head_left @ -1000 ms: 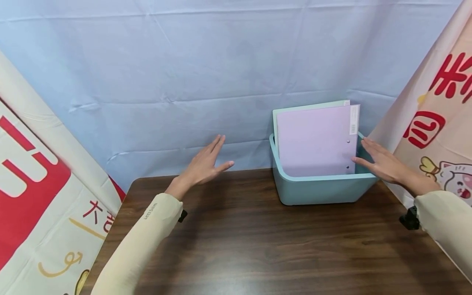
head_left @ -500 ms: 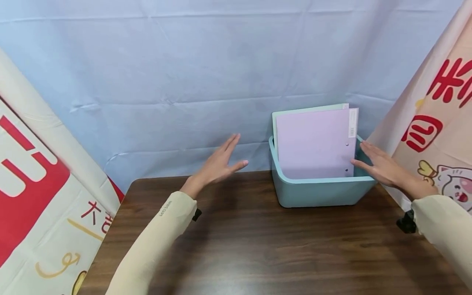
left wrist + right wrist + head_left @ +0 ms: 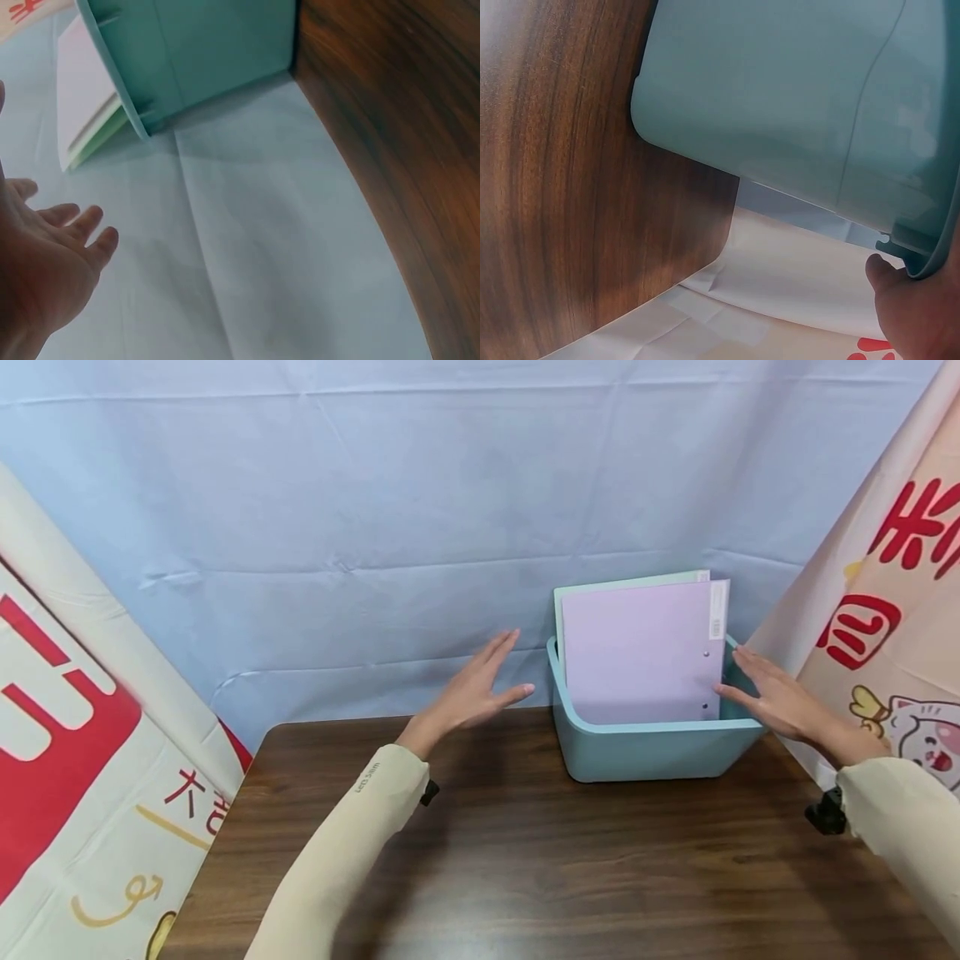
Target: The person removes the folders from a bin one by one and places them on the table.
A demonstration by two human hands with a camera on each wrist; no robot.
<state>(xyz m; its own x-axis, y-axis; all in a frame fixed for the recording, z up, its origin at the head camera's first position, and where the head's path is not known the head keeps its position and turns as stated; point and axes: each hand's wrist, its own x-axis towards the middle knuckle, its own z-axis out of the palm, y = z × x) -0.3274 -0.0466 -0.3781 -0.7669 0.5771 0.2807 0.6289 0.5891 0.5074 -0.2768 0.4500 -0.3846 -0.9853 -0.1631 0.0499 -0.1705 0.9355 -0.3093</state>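
A blue-green plastic bin (image 3: 652, 756) stands on the table's far right part in the head view. Upright inside it lean a lilac file folder (image 3: 637, 652) and, behind that, a pale green folder (image 3: 570, 597). My right hand (image 3: 787, 702) holds the bin's right rim, thumb over the inside, and in the right wrist view a fingertip (image 3: 877, 270) shows below the rim's lip. Left of the bin, my left hand (image 3: 468, 697) is in the air with fingers straight and thumb spread, touching nothing. The left wrist view shows that hand (image 3: 52, 270) apart from the bin.
The dark wooden table (image 3: 562, 860) ends at a far edge close behind the bin. A light blue cloth (image 3: 412, 510) hangs behind it. Printed cloths, one on the left (image 3: 97, 760) and one on the right (image 3: 900, 602), flank the table.
My left hand has moved steadily right towards the bin. The right hand stays at the rim. Bin and folders shift only slightly in view, along with the camera.
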